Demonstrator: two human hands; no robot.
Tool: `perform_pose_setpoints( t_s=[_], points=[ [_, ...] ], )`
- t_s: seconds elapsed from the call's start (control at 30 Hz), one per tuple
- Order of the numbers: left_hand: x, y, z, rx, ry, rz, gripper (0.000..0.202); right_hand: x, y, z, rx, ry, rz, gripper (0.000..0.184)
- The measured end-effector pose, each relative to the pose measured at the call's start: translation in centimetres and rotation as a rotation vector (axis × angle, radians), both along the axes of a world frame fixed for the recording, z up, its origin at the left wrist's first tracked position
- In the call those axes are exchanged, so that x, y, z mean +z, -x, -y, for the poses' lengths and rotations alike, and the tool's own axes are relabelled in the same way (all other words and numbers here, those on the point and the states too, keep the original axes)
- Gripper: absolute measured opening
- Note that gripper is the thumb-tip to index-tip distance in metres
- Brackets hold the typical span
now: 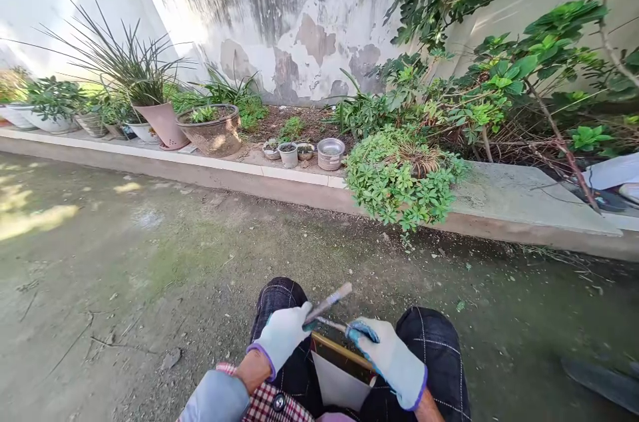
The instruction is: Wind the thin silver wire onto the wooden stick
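Observation:
My left hand [285, 335], in a white work glove with a purple cuff, is closed around a short stick-like tool [328, 302]. The tool points up to the right; its shaft is greyish and its far end tan. In a matching glove, my right hand [387, 352] is closed on a thin tool [332, 324] with a narrow metal shaft and a wooden-looking handle. That shaft reaches left to the fingers of my left hand, where its tip is hidden. Both hands are above my lap, between my knees. Below them is a yellow-edged object [344, 349] with a pale side [339, 382].
A raised ledge [299, 176] crosses ahead, bearing several potted plants, including a brown pot [214, 132], and a metal bowl [330, 154]. A leafy plant [404, 176] hangs over its edge. Shrubs [524, 89] crowd the right. Twigs [114, 344] lie on the ground at left.

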State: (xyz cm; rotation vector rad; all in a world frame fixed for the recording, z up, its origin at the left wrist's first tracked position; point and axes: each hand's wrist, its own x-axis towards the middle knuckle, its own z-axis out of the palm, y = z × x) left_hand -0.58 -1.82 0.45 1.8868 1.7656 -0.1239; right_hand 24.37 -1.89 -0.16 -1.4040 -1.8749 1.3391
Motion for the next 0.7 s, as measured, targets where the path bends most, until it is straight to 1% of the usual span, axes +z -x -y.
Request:
perform_pose_setpoints(
  t_s=[0.03, 0.07, 0.1, 0.13, 0.17, 0.2, 0.27, 0.33, 0.4, 0.43, 0.47, 0.5, 0.57, 0.63, 0.7],
  points=[
    [0.3, -0.1, 0.3, -0.142, 0.043, -0.080, 0.037, 0.1, -0.4, -0.5, 0.006, -0.024, 0.016, 0.028],
    [0.6, -0.4, 0.6, -0.265, 0.082, -0.105, 0.034, -0.1, -0.8, -1.2, -0.007, -0.038, 0.020, 0.028],
    [0.9, -0.8, 1.1, -0.350, 0.102, -0.085, 0.031, -0.5, -1.2, -1.9, -0.027, -0.039, 0.008, 0.028],
    [1.1, -1.2, 1.6, -0.384, 0.102, -0.030, 0.028, -1.0, -1.6, -2.6, -0.060, -0.021, -0.027, 0.027],
    [1.4, -1.6, 2.1, -0.380, 0.089, 0.057, 0.026, -1.8, -2.0, -3.2, -0.112, 0.010, -0.077, 0.026],
    [1.6, -1.9, 2.5, -0.334, 0.075, 0.160, 0.023, -2.5, -2.3, -3.6, -0.165, 0.053, -0.128, 0.024],
    [1.9, -2.1, 3.0, -0.158, 0.078, 0.407, 0.018, -4.1, -2.5, -3.7, -0.235, 0.122, -0.189, 0.024],
    [1.9, -2.0, 2.8, 0.075, 0.148, 0.651, 0.018, -5.1, -1.9, -2.8, -0.231, 0.168, -0.204, 0.026],
    [1.7, -1.6, 2.0, 0.309, 0.182, 0.815, 0.021, -5.3, -0.7, -1.3, -0.187, 0.210, -0.217, 0.027],
    [1.6, -1.3, 1.5, 0.394, 0.161, 0.849, 0.022, -5.0, 0.1, -0.5, -0.160, 0.228, -0.229, 0.027],
    [1.4, -1.0, 1.0, 0.450, 0.096, 0.846, 0.021, -4.5, 1.0, 0.3, -0.130, 0.241, -0.233, 0.026],
    [1.2, -0.8, 0.5, 0.462, 0.036, 0.809, 0.019, -3.7, 1.7, 0.8, -0.098, 0.239, -0.223, 0.025],
    [0.9, -0.6, 0.1, 0.409, -0.028, 0.694, 0.017, -1.8, 2.4, 1.5, -0.031, 0.190, -0.171, 0.025],
    [0.5, -0.8, 0.3, 0.307, 0.012, 0.627, 0.016, 0.0, 2.0, 1.2, 0.033, 0.083, -0.085, 0.024],
    [0.2, -1.3, 1.1, 0.221, 0.094, 0.644, 0.014, 1.3, 0.7, 0.4, 0.064, -0.020, 0.038, 0.024]
  ],
)
